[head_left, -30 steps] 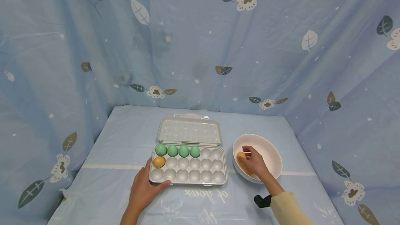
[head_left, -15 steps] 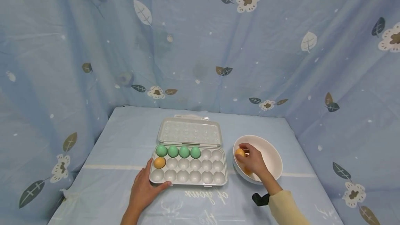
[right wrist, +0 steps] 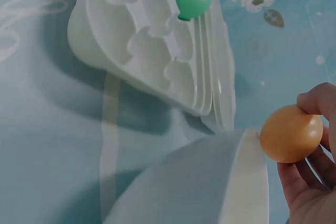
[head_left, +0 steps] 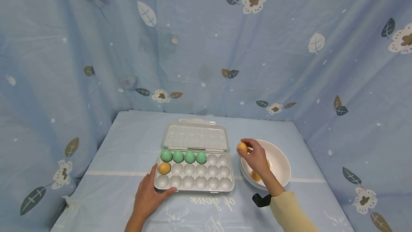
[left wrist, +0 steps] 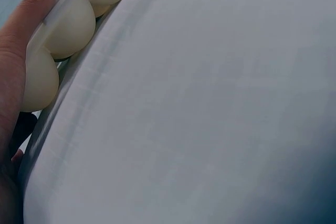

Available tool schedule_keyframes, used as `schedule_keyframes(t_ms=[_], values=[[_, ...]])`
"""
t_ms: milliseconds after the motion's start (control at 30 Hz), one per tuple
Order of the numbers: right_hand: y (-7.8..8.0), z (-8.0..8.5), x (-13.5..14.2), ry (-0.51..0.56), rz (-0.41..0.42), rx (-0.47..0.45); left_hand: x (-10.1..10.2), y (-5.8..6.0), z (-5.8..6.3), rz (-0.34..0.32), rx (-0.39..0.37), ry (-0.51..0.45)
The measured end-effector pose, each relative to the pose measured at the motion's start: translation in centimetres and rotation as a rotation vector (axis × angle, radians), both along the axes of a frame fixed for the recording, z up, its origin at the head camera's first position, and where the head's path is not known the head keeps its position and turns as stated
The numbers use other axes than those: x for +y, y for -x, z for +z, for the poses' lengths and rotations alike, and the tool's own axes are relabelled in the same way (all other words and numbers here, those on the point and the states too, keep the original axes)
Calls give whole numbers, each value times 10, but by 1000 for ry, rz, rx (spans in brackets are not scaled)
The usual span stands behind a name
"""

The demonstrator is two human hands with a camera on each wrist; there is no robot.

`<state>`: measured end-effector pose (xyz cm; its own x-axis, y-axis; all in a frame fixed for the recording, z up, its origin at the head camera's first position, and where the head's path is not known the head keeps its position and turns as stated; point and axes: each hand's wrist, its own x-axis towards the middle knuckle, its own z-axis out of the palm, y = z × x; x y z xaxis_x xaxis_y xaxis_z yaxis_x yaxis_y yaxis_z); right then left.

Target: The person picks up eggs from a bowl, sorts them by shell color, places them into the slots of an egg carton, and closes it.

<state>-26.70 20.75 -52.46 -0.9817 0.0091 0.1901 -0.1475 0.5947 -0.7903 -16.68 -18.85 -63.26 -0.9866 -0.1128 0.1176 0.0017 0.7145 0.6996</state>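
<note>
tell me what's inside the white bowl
Parts of orange eggs show inside the white bowl; the right grip and forearm cover some of its interior, so how many eggs lie there cannot be told.

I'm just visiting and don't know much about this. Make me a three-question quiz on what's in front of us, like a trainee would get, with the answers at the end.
1. Count: how many green eggs sit in the egg tray?
2. True or false: the right hand is holding a green egg.
3. Multiple choice: what is the left hand touching?
A) the bowl
B) the egg tray
C) a green egg

Key:
1. Four, side by side in the back row.
2. False: it holds an orange egg.
3. B: it is at the tray's front left corner.
</note>
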Motion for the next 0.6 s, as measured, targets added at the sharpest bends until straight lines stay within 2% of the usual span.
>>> schedule_keyframes(t_ms=[100,333,600], values=[[2,-1,-11,21,19,41,1,0,1,3,-10,6],[2,-11,-44,48,65,51,1,-1,2,5,-17,19],[-4,-23,-84,92,178,86,2,-2,3,14,-15,22]])
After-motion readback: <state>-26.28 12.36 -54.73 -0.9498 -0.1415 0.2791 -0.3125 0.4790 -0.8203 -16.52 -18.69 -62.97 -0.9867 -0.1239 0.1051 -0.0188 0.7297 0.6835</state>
